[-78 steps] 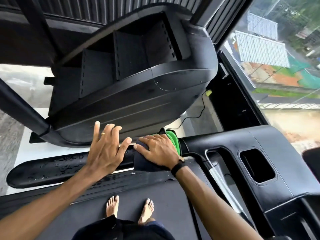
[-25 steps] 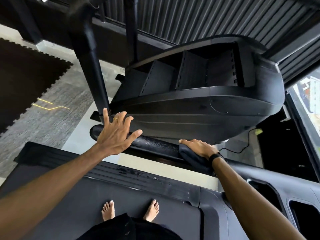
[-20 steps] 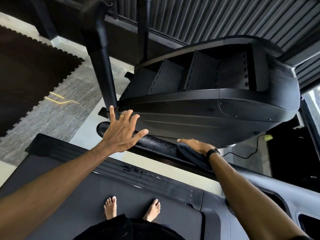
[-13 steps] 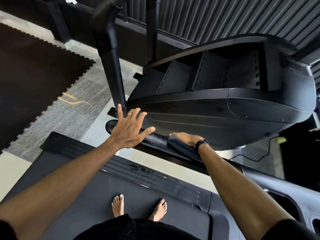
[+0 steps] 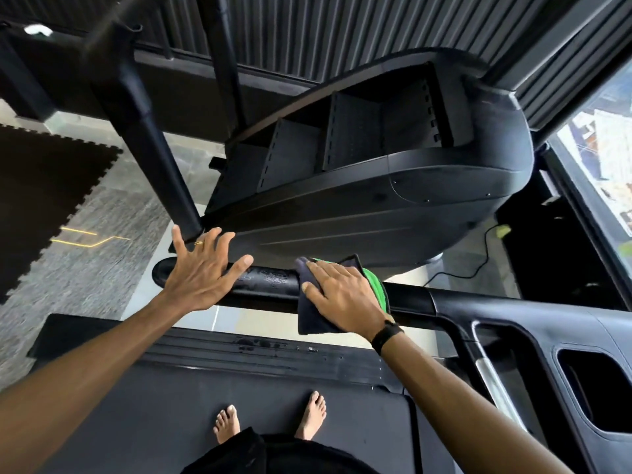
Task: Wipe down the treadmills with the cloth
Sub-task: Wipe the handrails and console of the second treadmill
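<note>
The treadmill (image 5: 359,213) console is seen just beyond both hands. Its bar (image 5: 273,282) is crossed beneath them. The cloth (image 5: 309,316), dark with a green edge, is draped over the bar and pressed flat under the right hand (image 5: 342,295), fingers straight. The left hand (image 5: 201,271) is spread open, laid on the bar, nothing held.

Two hands are counted, the left hand (image 5: 201,271) and the right hand (image 5: 342,297), along with one cloth (image 5: 309,316), one treadmill handlebar (image 5: 270,280), one ring (image 5: 199,242), one wristband (image 5: 388,336) and two bare feet (image 5: 227,424).
</note>
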